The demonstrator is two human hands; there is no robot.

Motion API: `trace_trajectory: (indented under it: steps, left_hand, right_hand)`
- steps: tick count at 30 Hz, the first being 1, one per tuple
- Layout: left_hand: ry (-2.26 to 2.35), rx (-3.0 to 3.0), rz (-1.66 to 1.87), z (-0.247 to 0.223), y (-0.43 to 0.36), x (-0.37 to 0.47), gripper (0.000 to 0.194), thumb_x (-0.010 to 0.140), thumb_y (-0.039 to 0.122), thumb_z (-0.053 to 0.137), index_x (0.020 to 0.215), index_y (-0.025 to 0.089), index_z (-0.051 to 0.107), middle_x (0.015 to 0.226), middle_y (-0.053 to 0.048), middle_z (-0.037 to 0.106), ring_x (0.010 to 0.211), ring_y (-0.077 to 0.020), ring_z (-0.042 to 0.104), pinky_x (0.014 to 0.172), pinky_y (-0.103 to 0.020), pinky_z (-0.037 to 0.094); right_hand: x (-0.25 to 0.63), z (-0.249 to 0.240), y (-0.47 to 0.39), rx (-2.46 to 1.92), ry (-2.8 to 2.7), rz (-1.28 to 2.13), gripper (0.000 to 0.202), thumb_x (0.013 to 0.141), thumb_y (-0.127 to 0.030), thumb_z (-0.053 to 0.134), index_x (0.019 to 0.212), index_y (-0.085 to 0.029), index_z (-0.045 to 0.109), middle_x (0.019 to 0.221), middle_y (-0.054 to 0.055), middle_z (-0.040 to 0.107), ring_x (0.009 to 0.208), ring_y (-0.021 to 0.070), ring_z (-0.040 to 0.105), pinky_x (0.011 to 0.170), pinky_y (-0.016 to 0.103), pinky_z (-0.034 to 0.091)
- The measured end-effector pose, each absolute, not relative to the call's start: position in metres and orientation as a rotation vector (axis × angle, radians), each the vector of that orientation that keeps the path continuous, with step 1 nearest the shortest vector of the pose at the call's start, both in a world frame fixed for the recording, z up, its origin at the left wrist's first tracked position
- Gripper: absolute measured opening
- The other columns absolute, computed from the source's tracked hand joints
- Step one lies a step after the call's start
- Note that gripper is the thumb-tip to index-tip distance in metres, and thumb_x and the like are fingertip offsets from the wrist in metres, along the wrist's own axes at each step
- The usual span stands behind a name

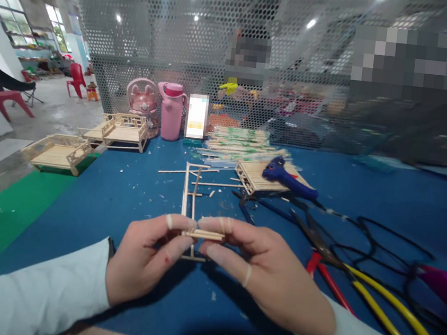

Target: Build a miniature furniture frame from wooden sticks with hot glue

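Between my two hands is a small bundle of short pale wooden sticks point(210, 235), lying roughly level. My left hand point(140, 257) pinches its left end between thumb and fingers. At the other end, the thumb and fingers of my right hand point(272, 271) close on it. Pale bands wrap some fingers of both hands. A slim stick frame point(185, 190) extends behind and below the hands; my fingers hide part of it, and I cannot tell whether the sticks touch it.
Stick-built miniature furniture point(125, 131) stands at the back left. A blue glue gun point(290, 180) rests on a wooden piece point(248, 178). Pliers point(319, 247) and black cable point(384, 230) lie rightward. Bundled sticks point(238, 142), a pink bottle point(172, 114) and a mesh screen point(173, 39) are behind.
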State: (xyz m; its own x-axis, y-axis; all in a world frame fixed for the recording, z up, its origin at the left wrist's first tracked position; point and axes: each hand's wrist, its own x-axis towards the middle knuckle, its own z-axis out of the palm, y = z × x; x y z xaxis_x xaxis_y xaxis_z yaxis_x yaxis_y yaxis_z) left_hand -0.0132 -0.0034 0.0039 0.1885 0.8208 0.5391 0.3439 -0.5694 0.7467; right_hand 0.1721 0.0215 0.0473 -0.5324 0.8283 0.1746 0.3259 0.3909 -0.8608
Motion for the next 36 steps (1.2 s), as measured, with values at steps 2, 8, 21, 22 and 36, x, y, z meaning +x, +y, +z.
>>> trace_trajectory:
  steps: [2, 8, 21, 22, 36]
  left_hand:
    - [1.1, 2.01, 1.374, 0.0033, -0.0031, -0.0133, 0.012, 0.086, 0.018, 0.055, 0.094, 0.015, 0.064, 0.07, -0.001, 0.069, 0.053, -0.0075, 0.057, 0.052, -0.015, 0.046]
    - [1.098, 2.007, 1.358, 0.0023, -0.0024, -0.0139, 0.012, 0.086, 0.018, 0.055, 0.095, 0.016, 0.063, 0.074, -0.001, 0.069, 0.056, -0.0073, 0.058, 0.054, -0.014, 0.046]
    - [0.995, 1.849, 1.353, -0.0033, -0.0006, -0.0141, 0.009, 0.088, 0.021, 0.054, 0.096, 0.017, 0.056, 0.078, -0.003, 0.07, 0.061, -0.0096, 0.064, 0.055, -0.017, 0.049]
    - [0.979, 1.842, 1.353, -0.0035, -0.0006, -0.0141, 0.009, 0.088, 0.021, 0.054, 0.097, 0.017, 0.055, 0.078, -0.003, 0.07, 0.061, -0.0094, 0.064, 0.054, -0.017, 0.049]
    - [1.095, 1.979, 1.349, 0.0013, -0.0011, -0.0152, 0.01, 0.087, 0.02, 0.053, 0.094, 0.016, 0.06, 0.066, 0.0, 0.066, 0.05, -0.0073, 0.056, 0.05, -0.016, 0.045]
  right_hand:
    - [0.1715, 0.0426, 0.0197, -0.993, -1.972, 1.095, 0.027, 0.079, -0.022, 0.059, 0.106, -0.022, 0.061, 0.085, 0.0, 0.073, 0.078, 0.0152, 0.069, 0.074, 0.026, 0.054]
    - [0.1718, 0.0402, 0.0179, -1.017, -1.958, 0.892, 0.008, 0.08, -0.024, 0.057, 0.082, -0.02, 0.064, 0.073, 0.0, 0.07, 0.067, 0.0127, 0.066, 0.067, 0.022, 0.052]
    - [0.169, 0.0455, 0.0164, -1.048, -2.022, 0.784, 0.019, 0.087, -0.025, 0.052, 0.085, -0.022, 0.071, 0.066, -0.004, 0.069, 0.059, 0.0101, 0.062, 0.06, 0.019, 0.047]
    - [0.169, 0.046, 0.0162, -1.048, -2.025, 0.788, 0.019, 0.087, -0.025, 0.052, 0.085, -0.022, 0.07, 0.065, -0.004, 0.068, 0.059, 0.0098, 0.061, 0.06, 0.019, 0.047]
    - [0.173, 0.0454, 0.0187, -0.995, -2.071, 0.886, 0.025, 0.09, -0.028, 0.045, 0.091, -0.02, 0.069, 0.068, -0.001, 0.068, 0.063, 0.0115, 0.064, 0.062, 0.02, 0.049]
